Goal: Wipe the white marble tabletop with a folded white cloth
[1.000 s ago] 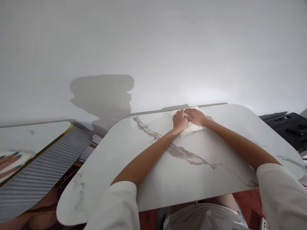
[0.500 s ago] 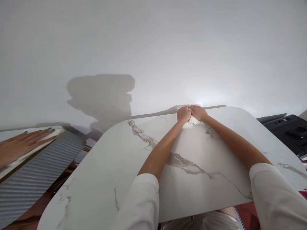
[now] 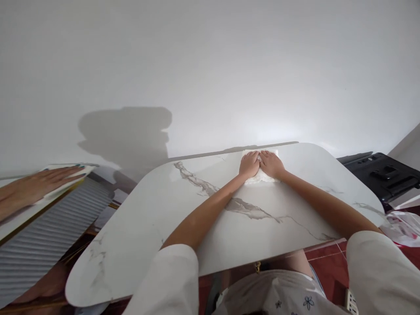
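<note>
Both my hands press a white cloth (image 3: 261, 177) onto the marble-patterned white tabletop (image 3: 138, 227), close to its far edge by the wall. My left hand (image 3: 250, 164) is closed on the cloth's left part, fingers pointing forward. Beside it, my right hand (image 3: 271, 164) grips the right part, with the thumbs of the two hands close together. The cloth spreads out under and around the hands; what lies under the palms is hidden.
On the left, another person's hand (image 3: 49, 181) lies flat on a white surface with a ribbed grey side (image 3: 62, 234). A black case-like object (image 3: 383, 173) stands at the right, near a clear plastic bag (image 3: 403, 227). A white wall (image 3: 210, 74) rises behind the table.
My hands and the cloth have moved slightly back from the table's far edge. The left fingers have flattened out of a tighter fist. The view has shifted, showing more red floor.
</note>
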The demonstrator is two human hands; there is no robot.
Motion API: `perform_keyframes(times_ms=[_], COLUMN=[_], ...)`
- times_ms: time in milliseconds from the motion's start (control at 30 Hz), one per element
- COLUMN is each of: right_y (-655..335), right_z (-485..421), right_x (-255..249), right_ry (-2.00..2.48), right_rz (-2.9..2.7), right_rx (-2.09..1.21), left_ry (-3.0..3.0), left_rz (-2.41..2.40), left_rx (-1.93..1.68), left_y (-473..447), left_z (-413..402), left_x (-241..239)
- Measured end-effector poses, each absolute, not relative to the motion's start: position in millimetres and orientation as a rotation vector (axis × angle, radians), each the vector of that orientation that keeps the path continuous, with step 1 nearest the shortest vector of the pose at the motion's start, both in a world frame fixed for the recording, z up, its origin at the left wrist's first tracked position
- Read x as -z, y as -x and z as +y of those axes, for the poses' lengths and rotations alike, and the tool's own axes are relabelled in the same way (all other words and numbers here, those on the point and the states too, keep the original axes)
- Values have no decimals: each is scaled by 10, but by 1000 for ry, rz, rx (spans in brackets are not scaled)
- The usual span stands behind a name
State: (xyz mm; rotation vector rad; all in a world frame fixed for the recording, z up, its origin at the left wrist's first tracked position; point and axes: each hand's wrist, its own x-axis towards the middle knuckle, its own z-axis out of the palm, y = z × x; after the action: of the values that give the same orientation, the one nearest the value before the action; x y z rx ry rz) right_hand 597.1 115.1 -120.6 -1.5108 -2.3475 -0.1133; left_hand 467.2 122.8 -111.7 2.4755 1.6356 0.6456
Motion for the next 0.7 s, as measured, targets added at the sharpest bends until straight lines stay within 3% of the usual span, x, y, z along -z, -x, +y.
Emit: perform_keyframes(times_ms=[467, 700], right_y=[-5842, -6197], right_z=[-454, -846], right_x=[1150, 1131], right_ry=[1335, 1209], right_rz=[-2460, -2525], right_rx=[81, 96], left_ry=[-2164, -1916], left_rz=[1721, 1692], left_rx=[-574, -510], left_y=[-4433, -4696], left_z=[-384, -889], left_x=[1105, 994])
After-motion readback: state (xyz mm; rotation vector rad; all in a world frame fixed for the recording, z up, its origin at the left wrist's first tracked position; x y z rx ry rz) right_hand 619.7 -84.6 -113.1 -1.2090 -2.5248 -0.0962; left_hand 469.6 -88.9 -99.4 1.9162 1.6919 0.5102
